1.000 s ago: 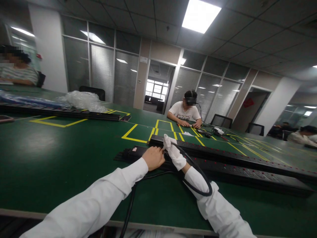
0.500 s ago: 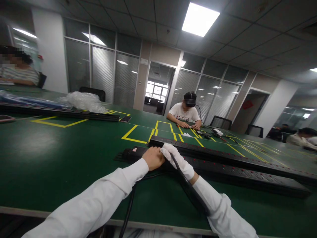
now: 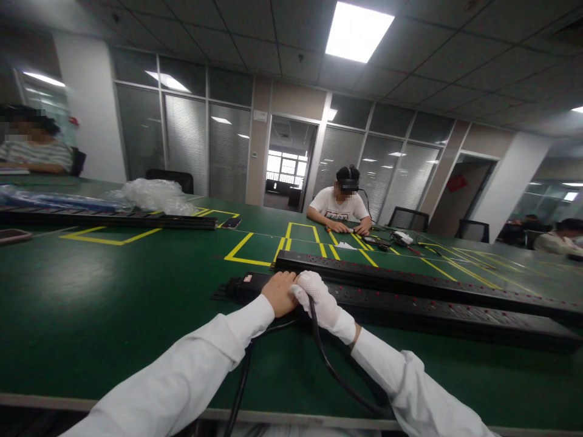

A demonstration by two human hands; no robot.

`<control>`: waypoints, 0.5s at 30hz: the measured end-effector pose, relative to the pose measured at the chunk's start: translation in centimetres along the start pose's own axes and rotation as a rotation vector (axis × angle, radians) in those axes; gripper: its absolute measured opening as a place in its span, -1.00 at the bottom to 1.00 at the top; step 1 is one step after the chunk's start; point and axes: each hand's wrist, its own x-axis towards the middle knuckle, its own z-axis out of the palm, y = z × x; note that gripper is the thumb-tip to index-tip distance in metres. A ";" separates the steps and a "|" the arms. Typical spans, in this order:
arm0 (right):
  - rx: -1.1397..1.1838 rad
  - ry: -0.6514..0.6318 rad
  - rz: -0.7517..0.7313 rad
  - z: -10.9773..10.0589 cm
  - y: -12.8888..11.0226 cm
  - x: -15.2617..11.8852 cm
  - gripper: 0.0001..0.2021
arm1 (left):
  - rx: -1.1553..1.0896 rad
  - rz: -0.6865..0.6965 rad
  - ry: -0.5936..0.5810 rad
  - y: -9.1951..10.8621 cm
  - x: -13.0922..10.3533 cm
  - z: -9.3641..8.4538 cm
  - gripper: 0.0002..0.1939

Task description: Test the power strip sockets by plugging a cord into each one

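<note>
Two long black power strips with red-marked sockets lie side by side on the green table. My bare left hand [image 3: 280, 294] is curled over the near power strip [image 3: 401, 311], close to its left end; its fingertips are hidden. Right beside it, touching, is my right hand [image 3: 316, 297] in a white glove, closed around a thick black cable [image 3: 325, 358]. That cable hangs from the glove in a loop toward the table's front edge. A second length of cable [image 3: 241, 376] runs below my left wrist and over the edge. Behind lies the far power strip [image 3: 410, 278].
Yellow tape [image 3: 248, 263] marks rectangles on the green table [image 3: 113, 303]. Clear plastic wrap [image 3: 152, 195] and black bars [image 3: 182, 221] lie at the left, near a phone [image 3: 231, 223]. Across the table a person [image 3: 339, 206] works with small parts and cables.
The cable below my right hand has swung away from my forearm and sags lower in a loop. Both hands stay together at the near power strip; the view has shifted slightly.
</note>
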 end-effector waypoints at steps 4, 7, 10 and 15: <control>-0.015 -0.110 -0.004 -0.8 -0.3 0.2 -0.77 | 0.003 0.000 -0.017 0.2 0.0 -0.2 -0.75; -0.018 -0.142 -0.029 -1.4 -0.6 0.2 -0.77 | 0.005 -0.002 -0.030 0.3 0.1 -0.3 -0.75; -0.021 -0.138 -0.031 -1.6 -0.7 0.1 -0.79 | 0.009 -0.002 -0.036 0.4 0.1 -0.3 -0.75; -0.008 -0.123 -0.021 -1.2 -0.5 -0.2 -0.80 | 0.008 0.009 -0.036 0.4 0.1 -0.4 -0.75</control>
